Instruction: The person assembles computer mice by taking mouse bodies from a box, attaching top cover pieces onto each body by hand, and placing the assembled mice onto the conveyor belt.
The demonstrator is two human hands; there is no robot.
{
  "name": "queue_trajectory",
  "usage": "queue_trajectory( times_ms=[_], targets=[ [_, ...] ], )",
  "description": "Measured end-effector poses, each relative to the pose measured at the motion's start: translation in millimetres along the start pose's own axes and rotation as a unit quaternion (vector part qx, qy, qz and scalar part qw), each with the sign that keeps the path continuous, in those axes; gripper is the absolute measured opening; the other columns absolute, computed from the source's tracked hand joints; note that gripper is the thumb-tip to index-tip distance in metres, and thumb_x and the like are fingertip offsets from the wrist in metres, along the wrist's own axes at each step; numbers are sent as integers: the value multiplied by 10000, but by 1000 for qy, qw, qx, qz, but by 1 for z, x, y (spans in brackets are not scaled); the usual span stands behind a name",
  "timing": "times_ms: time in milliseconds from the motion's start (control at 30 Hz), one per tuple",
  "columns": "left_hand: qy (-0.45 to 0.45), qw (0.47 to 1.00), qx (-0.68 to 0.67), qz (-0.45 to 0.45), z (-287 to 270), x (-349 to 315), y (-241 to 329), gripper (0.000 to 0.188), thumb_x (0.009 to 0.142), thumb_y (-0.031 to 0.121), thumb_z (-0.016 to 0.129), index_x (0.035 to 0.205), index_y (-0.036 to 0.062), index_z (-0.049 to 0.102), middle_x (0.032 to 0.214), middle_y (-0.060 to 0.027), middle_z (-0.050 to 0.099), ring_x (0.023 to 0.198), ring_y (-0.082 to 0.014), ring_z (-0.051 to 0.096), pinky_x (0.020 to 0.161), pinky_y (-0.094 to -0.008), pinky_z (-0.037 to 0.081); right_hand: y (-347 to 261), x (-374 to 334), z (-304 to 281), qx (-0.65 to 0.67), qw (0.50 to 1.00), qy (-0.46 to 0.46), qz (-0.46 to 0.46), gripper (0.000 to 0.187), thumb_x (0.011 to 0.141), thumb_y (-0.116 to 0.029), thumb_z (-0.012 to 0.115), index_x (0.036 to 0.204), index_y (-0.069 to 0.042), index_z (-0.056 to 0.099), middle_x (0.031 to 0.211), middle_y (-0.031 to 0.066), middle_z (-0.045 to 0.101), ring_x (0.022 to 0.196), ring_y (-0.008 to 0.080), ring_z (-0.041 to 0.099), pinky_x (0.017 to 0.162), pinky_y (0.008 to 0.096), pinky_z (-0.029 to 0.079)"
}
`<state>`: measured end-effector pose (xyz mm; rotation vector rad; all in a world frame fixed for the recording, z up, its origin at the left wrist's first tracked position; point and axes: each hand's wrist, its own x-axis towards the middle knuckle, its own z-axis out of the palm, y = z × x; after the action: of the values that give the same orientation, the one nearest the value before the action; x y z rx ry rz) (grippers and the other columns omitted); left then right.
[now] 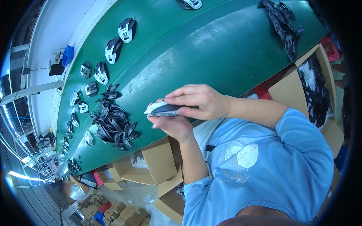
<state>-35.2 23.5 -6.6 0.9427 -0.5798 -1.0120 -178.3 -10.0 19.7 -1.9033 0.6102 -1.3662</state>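
Both my hands hold a computer mouse (166,109) with a white top and dark grey side, just over the green table's near edge. My left hand (173,127) supports it from below, its fingers partly hidden behind the mouse. From above, my right hand (201,101) grips the rear end, fingers along the top and thumb against the lower side. To the left lies a heap of black curved plastic pieces (111,122). Several white-and-black mouse bodies, one of them a mouse body (101,73), stand in a line beyond the heap.
The green table (211,49) curves across the view. More black plastic pieces (281,28) lie at its far right. An open cardboard box (283,88) with black parts stands at my right; another cardboard box (158,160) sits below the edge. A person (80,190) is at the table's far left end.
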Motion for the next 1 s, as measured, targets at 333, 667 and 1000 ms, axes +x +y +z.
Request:
queue_trajectory(
  times_ms=[333, 667, 1000],
  targets=[
    [17, 997, 64, 41, 10, -5, 8, 474, 1059, 522, 488, 1234, 84, 434, 1187, -96, 575, 1118, -216, 602, 939, -379, 531, 4, -3, 5, 6, 997, 52, 56, 313, 912, -106, 735, 1204, 5, 717, 1209, 156, 722, 891, 268, 678, 785, 356, 542],
    [44, 997, 52, 21, 16, -5, 6, 441, 1050, 443, 562, 1263, 93, 398, 1159, -86, 581, 1047, -193, 620, 860, -341, 538, 2, -3, 11, 13, 995, 56, 84, 308, 887, -62, 743, 1188, 2, 729, 1199, 144, 727, 865, 252, 674, 779, 350, 541],
    [74, 993, 87, 43, 27, -3, -6, 445, 1052, 400, 581, 1295, 93, 370, 1133, -95, 554, 1017, -205, 584, 865, -357, 528, -1, -9, -2, -37, 990, 63, 120, 290, 847, -124, 800, 1127, -53, 775, 1157, 122, 751, 900, 246, 715, 794, 347, 564]
  ],
)
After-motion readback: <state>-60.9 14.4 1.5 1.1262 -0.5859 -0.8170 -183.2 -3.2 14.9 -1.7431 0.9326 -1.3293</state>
